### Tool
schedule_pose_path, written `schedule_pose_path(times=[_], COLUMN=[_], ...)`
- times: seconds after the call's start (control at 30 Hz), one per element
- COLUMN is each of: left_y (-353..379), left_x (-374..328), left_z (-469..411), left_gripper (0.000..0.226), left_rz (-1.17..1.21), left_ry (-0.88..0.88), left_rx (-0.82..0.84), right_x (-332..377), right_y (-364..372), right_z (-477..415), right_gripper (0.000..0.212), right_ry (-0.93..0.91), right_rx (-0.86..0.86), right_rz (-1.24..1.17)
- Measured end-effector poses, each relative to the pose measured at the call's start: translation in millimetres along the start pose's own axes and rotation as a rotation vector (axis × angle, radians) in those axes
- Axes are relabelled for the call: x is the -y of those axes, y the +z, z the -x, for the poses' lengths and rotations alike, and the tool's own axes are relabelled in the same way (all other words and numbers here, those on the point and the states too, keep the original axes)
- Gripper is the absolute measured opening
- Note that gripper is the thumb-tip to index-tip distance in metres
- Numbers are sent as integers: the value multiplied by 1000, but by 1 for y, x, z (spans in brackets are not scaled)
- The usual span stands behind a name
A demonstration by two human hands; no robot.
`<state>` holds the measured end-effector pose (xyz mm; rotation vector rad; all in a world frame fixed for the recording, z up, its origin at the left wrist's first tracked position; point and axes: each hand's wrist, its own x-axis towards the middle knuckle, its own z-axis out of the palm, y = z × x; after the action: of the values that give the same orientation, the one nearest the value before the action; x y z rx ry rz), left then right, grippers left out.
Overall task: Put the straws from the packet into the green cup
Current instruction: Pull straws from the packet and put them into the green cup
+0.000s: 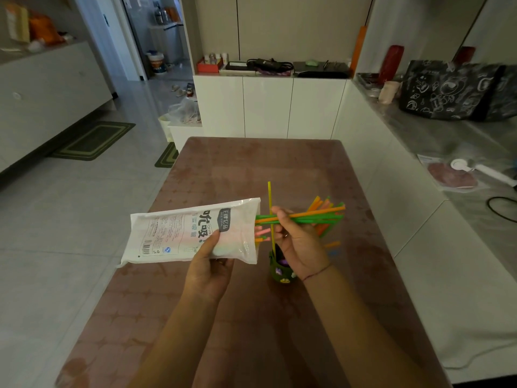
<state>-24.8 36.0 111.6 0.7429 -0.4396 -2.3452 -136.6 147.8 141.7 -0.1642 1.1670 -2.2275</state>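
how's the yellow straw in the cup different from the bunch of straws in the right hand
The yellow straw stands nearly upright with its lower end in the green cup; the bunch of straws lies roughly level, pinched in the right hand, one end at the mouth of the packet held by the left hand. The yellow straw is single and one colour; the bunch mixes green, orange and pink. Both are thin, straight drinking straws.

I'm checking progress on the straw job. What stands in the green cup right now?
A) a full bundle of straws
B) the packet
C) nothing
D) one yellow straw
D: a single yellow straw stands upright in the green cup; the other straws are in the right hand.
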Motion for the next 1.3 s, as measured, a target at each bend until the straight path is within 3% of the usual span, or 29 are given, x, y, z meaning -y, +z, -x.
schedule_pose_path(times=[0.37, 0.5, 0.7, 0.87, 1.07, 1.3], left_y=[-29, -32, -30, -31, -31, -27], left_x=[-23, -21, -13, -13, -13, -10], left_z=[-17, -19, -21, -24, -27, -29], left_gripper=[48, 46, 41, 42, 40, 47], left_rz=[-4, -6, -26, -30, -19, -21], left_ry=[55, 49, 27, 40, 32, 26], left_rx=[-91, -85, -67, -68, -82, -93], right_x=[60, 69, 56, 59, 71, 67], right_y=[-41, -59, -60, -59, -58, -55], right_z=[-10, -17, -27, -31, -28, -32], right_gripper=[15, 16, 16, 23, 8, 4], right_ry=[-220, -337, -334, -318, -407, -505], right_rx=[-213, -323, -314, -292, -321, -278], right_rz=[411, 777, 1217, 1262, 1170, 1327])
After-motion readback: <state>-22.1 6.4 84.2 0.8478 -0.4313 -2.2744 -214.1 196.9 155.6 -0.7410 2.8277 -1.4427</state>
